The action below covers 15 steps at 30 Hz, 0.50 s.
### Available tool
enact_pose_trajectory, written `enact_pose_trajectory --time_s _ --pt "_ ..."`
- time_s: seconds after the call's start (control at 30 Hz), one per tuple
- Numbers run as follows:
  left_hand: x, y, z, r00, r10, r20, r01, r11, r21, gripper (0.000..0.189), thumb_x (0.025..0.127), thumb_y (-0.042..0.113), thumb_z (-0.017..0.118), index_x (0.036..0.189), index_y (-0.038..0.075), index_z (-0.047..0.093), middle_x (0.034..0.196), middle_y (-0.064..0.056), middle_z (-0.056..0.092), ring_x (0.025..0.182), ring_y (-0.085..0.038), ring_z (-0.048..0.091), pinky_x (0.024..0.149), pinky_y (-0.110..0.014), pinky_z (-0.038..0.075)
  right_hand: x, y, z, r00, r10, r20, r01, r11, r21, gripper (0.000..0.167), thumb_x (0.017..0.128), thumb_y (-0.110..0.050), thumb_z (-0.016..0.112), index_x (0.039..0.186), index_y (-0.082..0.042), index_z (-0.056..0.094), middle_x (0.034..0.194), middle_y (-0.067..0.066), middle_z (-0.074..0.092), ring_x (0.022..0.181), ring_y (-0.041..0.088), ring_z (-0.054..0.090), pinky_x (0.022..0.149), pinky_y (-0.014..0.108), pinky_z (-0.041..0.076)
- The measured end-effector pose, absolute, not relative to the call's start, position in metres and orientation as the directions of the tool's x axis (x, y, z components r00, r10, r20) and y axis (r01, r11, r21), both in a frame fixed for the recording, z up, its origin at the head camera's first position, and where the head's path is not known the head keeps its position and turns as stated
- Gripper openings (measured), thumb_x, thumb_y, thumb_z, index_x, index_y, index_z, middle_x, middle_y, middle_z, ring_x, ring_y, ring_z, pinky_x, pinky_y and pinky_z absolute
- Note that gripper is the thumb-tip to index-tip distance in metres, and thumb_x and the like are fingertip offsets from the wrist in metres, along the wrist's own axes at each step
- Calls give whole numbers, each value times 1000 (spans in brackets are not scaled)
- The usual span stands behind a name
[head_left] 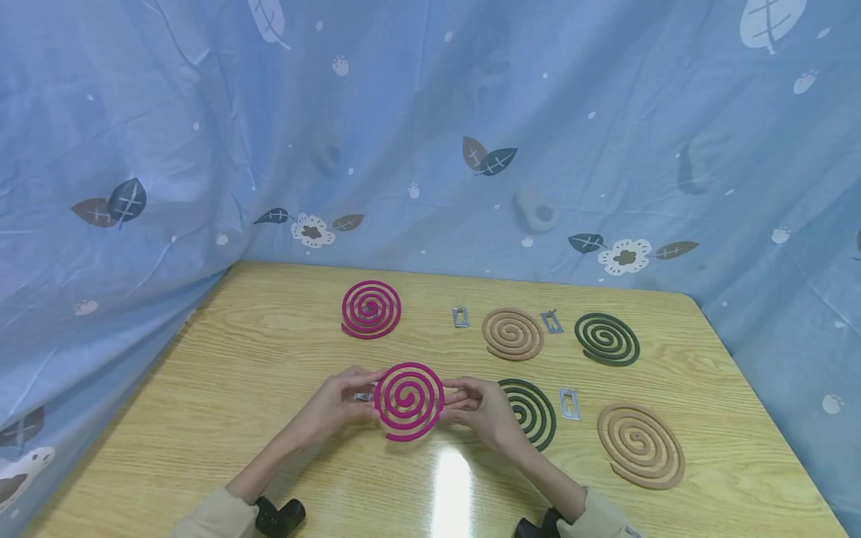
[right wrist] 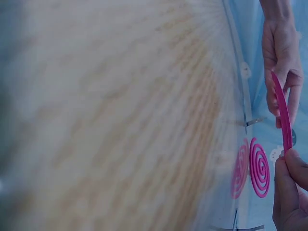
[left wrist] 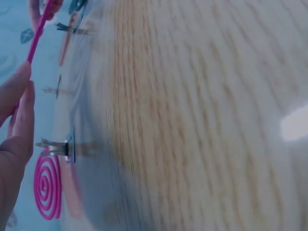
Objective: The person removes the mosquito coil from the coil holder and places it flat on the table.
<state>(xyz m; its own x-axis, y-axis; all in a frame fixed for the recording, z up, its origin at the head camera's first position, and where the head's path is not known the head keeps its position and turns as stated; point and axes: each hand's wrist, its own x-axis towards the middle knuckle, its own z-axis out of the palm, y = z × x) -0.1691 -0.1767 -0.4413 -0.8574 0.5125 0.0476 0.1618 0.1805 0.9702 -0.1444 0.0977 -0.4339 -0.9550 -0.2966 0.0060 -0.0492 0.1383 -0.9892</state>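
Between both hands a magenta mosquito coil (head_left: pixel 409 401) is held off the table, its flat spiral face towards the head camera. My left hand (head_left: pixel 336 406) pinches its left rim, and my right hand (head_left: pixel 486 409) pinches the right rim. In the left wrist view the coil (left wrist: pixel 37 36) appears edge-on; the right wrist view also shows it (right wrist: pixel 284 113) as a thin strip between the hands. A small metal coil stand (head_left: pixel 364 397) shows beside the left fingers, partly hidden. Another magenta coil (head_left: pixel 371 309) is farther back, a bit of metal visible near its centre.
To the right lie two dark green coils (head_left: pixel 607 339) (head_left: pixel 528 413), the nearer partly behind my right hand, and two tan coils (head_left: pixel 513 334) (head_left: pixel 641 445). Metal stands (head_left: pixel 460 316) (head_left: pixel 552 322) (head_left: pixel 569 403) sit among them. A blue patterned cloth (head_left: pixel 417 134) hangs behind the wooden table (head_left: pixel 222 359).
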Motion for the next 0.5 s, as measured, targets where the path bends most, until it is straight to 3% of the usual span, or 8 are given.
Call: enact_pose_trajectory --time_s 0.3,0.5 --pt "-169 -171 -445 -877 470 99 192 156 969 54 80 0 73 129 -10 52 112 -24 55 102 -32 61 88 -29 55 -144 99 -439 -966 -256 24 -57 122 -991 39 77 11 70 114 14 60 102 26 64 84 28 70 76 25 59" --pt "-167 -168 -445 -892 448 62 138 137 981 48 78 -2 74 121 -13 57 114 -28 57 97 -23 64 85 -28 57 -143 102 -435 -967 -255 -9 -27 137 -990 33 76 12 71 108 17 61 100 29 65 85 32 70 76 26 59"
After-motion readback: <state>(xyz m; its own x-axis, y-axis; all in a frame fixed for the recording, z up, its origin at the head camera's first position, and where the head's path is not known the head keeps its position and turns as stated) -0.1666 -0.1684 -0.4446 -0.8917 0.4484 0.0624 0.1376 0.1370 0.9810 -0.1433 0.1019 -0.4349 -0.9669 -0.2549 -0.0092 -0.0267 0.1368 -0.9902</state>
